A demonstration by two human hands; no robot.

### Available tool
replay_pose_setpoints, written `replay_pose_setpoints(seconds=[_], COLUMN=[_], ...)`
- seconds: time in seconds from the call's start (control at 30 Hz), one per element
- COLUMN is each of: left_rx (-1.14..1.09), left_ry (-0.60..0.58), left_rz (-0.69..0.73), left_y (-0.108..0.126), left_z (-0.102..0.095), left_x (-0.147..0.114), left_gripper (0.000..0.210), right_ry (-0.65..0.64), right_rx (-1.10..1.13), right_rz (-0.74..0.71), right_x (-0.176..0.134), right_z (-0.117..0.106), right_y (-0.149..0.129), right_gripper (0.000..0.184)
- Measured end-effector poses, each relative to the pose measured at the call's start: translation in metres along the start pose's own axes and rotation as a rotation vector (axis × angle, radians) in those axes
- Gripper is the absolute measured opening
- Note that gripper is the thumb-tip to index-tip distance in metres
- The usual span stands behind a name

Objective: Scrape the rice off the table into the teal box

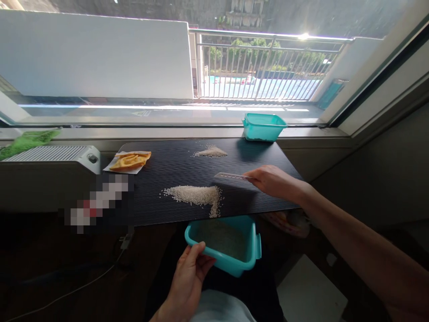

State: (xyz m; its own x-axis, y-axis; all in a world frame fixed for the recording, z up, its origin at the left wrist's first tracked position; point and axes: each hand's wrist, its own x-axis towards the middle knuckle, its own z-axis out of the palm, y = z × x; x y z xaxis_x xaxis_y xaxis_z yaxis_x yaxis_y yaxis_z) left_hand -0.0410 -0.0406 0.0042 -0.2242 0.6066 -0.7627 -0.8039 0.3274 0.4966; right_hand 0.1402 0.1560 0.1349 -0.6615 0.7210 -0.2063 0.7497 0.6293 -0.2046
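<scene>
My left hand (192, 275) grips the near rim of a teal plastic container (231, 264) just below the table's front edge. Rice-like grains (221, 239) lie in the bottom of it, in shadow. Above the tabletop, my right hand (271, 181) pinches a flat, clear plastic strip with slots along it (231, 176), pointing left. A long pile of white rice (194, 194) lies left of and nearer than the strip, with a tail reaching the front edge above the container. Farther back sits a smaller rice pile (212, 152), apart from the strip.
A second teal container (264, 127) stands at the table's back right corner. On the dark table (161, 165), a folded yellow cloth (130, 161) rests on white paper at the left. A white heater (50, 156) with a green cloth (30, 141) stands farther left, below the window.
</scene>
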Motion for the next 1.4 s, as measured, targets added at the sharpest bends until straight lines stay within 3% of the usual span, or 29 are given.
replay_pose_setpoints(seconds=[0.17, 0.47, 0.63, 0.73, 0.9, 1.03, 1.4], left_rx=[-0.015, -0.022, -0.018, -0.02, -0.05, -0.064, -0.069], left_ry=[-0.007, 0.016, -0.007, 0.004, 0.007, 0.008, 0.035], left_rz=[0.016, 0.009, 0.001, -0.006, 0.009, 0.032, 0.024], left_y=[0.003, 0.005, 0.006, 0.007, 0.01, 0.013, 0.015], left_z=[-0.004, -0.004, -0.003, -0.005, -0.01, -0.014, -0.013], left_x=[0.002, 0.005, 0.005, 0.006, 0.007, 0.005, 0.01], left_gripper=[0.013, 0.015, 0.013, 0.013, 0.014, 0.013, 0.012], right_ry=[-0.059, -0.192, -0.219, -0.17, -0.043, -0.045, -0.208], right_rx=[-0.028, 0.132, 0.22, 0.186, -0.036, -0.104, 0.113], right_rz=[-0.028, -0.038, -0.074, -0.06, -0.014, -0.036, -0.078], right_x=[0.003, -0.052, -0.073, -0.061, 0.0, 0.027, -0.034], right_z=[0.006, 0.011, 0.009, 0.003, 0.002, 0.006, 0.009], right_y=[-0.002, -0.036, -0.042, -0.035, -0.018, -0.014, -0.041], right_gripper=[0.028, 0.026, 0.03, 0.029, 0.027, 0.028, 0.026])
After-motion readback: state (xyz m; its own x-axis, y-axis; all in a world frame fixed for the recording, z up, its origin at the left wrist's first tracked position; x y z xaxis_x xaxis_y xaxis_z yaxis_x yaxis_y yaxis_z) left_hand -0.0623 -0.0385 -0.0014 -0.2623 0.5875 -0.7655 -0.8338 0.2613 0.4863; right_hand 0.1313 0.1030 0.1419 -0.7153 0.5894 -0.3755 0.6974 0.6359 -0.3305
